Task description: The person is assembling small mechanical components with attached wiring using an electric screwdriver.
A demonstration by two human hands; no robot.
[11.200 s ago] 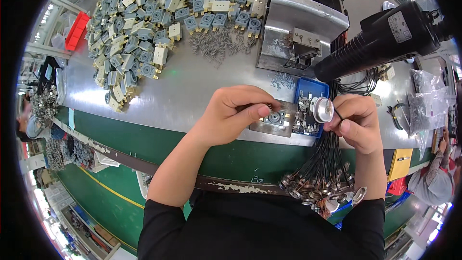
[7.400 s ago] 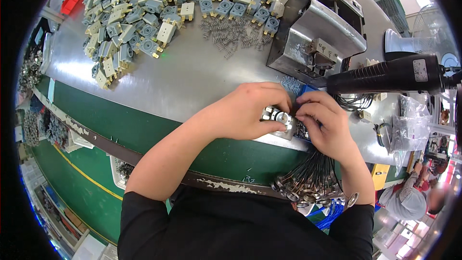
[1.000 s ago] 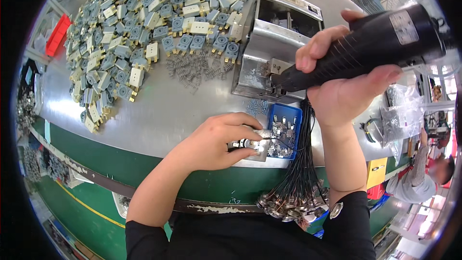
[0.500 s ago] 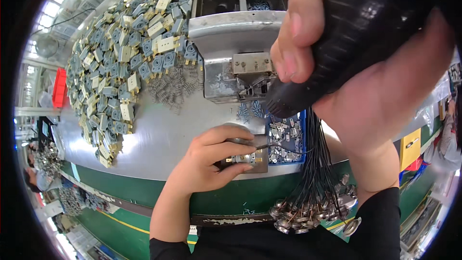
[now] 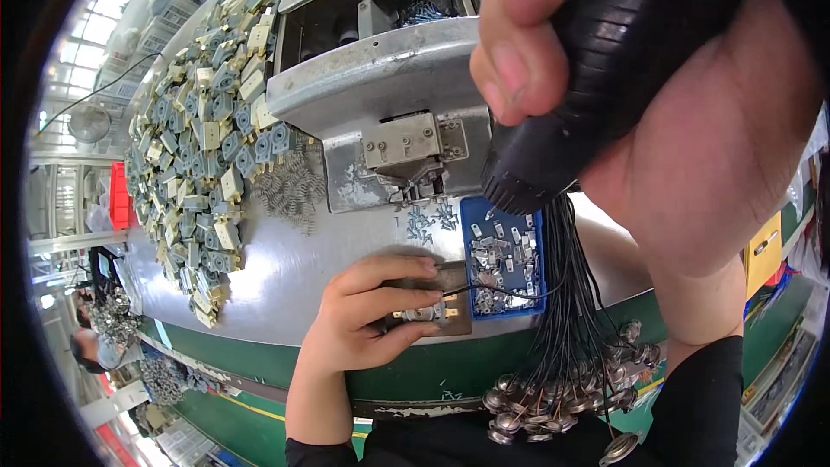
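My right hand (image 5: 692,164) wraps round a black, ribbed powered screwdriver (image 5: 596,60). Its blunt nose hangs close to the camera, in line with the far edge of a blue tray (image 5: 468,277) of small metal tabs; the bit cannot be made out. At the table's near edge, the fingers of my left hand (image 5: 359,311) close round a small whitish part with brass terminals (image 5: 443,312). That part rests on a flat metal block (image 5: 458,326), mostly covered by my fingers. A thin black lead (image 5: 510,293) runs from it toward a bundle of black leads (image 5: 566,268).
A metal screw feeder (image 5: 372,78) stands beyond my hands, loose screws (image 5: 428,223) before it. Springs (image 5: 290,190) lie beside a large heap of grey-and-cream switch parts (image 5: 203,147) on the left. Round metal discs (image 5: 553,402) hang at the bundle's lower end, near my body.
The view has swung, so the feeder and heap sit further left in the picture. The screwdriver's nose has shifted away from the feeder, further over the blue tray. My left hand keeps its grip.
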